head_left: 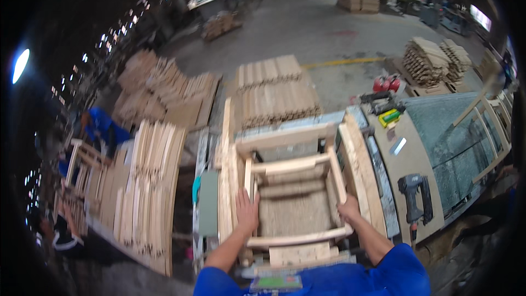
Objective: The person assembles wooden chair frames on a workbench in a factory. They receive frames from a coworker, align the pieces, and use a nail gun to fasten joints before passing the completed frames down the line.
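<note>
A pale wooden chair frame (pixel 296 237) lies in front of me between thick wooden side beams of a work stand (pixel 361 170). On its left rail rests my left hand (pixel 247 208), fingers stretched out flat along the wood. My right hand (pixel 347 209) is closed round the right rail near the front corner. A wooden crosspiece (pixel 290 164) joins the two rails farther in. The frame's opening shows a brown surface below.
To the right, a nail gun (pixel 415 200) lies on a brown board beside a green-yellow box (pixel 389 118). Stacked wood strips (pixel 150 186) stand at left, more wood piles (pixel 276 93) beyond the stand. One co-worker in blue (pixel 101 126) is at far left.
</note>
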A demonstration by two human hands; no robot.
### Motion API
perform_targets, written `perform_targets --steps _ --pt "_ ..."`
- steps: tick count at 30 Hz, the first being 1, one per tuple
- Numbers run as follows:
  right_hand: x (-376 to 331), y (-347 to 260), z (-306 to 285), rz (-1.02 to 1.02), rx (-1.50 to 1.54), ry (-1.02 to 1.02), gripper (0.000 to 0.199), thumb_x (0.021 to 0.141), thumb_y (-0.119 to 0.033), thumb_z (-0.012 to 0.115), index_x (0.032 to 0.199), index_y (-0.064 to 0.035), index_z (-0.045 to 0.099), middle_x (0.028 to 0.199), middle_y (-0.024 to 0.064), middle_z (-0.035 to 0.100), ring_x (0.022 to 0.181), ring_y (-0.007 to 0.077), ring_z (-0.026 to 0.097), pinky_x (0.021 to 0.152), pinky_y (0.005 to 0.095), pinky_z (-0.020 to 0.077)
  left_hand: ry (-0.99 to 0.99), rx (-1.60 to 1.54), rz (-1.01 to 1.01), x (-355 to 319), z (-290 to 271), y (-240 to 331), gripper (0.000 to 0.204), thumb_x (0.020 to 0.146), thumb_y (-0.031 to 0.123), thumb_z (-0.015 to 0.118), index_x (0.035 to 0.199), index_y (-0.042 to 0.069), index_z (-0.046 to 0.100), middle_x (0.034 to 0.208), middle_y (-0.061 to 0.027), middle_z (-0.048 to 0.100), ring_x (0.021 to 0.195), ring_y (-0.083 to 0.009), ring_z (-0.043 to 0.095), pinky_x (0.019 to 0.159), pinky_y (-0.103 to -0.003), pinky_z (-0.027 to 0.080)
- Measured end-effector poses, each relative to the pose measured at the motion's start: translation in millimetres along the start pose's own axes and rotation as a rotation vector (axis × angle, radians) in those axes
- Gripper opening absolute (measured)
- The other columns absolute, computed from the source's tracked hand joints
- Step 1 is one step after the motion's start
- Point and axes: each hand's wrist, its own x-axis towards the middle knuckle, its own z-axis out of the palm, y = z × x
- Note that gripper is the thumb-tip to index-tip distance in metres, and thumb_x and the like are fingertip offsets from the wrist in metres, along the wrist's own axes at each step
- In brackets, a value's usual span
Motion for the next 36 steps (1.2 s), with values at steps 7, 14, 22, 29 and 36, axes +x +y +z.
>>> perform_targets --steps 7,14,22,29,36 --pt "-120.0 -60.8 -72.2 -0.366 0.269 -0.007 0.029 0.090 -0.002 0.063 0.119 -0.0025 0.060 0.078 0.0026 0.063 0.059 0.0105 0.058 0.051 0.0275 0.0480 0.234 -0.280 -0.234 -61.2 -111.9 -18.2 0.103 0.079 -0.002 0.067 0.166 0.022 0.017 0.126 -0.0291 0.046 0.075 -0.0472 0.067 0.065 -0.055 0.058" --pt "-257.1 -121.2 -128.4 -0.689 0.535 0.098 0.017 0.093 -0.004 0.070 0.108 -0.0032 0.062 0.090 0.0027 0.065 0.076 0.0099 0.060 0.069 0.0262 0.0488 0.754 -0.217 -0.168 -132.9 -237.6 -31.7 0.105 0.075 -0.007 0.066 0.165 0.017 0.017 0.115 -0.0237 0.045 0.076 -0.0388 0.066 0.063 -0.048 0.061" --pt "-342.4 -152.7 -186.4 -1.061 0.521 0.320 0.021 0.095 -0.004 0.071 0.114 -0.0028 0.063 0.104 0.0044 0.067 0.085 0.0109 0.060 0.080 0.0282 0.0500 1.215 -0.687 -0.178 -149.7 -305.6 -11.3 0.102 0.085 -0.001 0.070 0.165 0.010 0.007 0.150 -0.0312 0.038 0.125 -0.0443 0.058 0.102 -0.051 0.056" --pt "-388.3 -169.1 -281.7 -1.270 0.273 0.700 0.036 0.095 -0.006 0.075 0.128 0.0004 0.063 0.106 0.0040 0.070 0.095 0.0083 0.064 0.083 0.0268 0.0535 0.754 -2.105 0.053 -109.1 -313.0 68.9 0.035 0.101 0.021 0.061 0.131 0.003 0.055 0.084 -0.0041 0.055 0.073 -0.0171 0.057 0.072 -0.036 0.053" --pt "-408.5 -155.6 -433.5 -1.428 -0.462 1.863 0.058 0.089 -0.022 0.086 0.135 -0.0009 0.059 0.128 0.0098 0.065 0.117 0.0212 0.062 0.102 0.0348 0.0473 0.442 -2.561 0.331 -47.6 -320.1 241.2 0.017 0.097 0.019 0.060 0.106 0.012 0.048 0.081 -0.0018 0.053 0.072 -0.0174 0.055 0.077 -0.037 0.050"
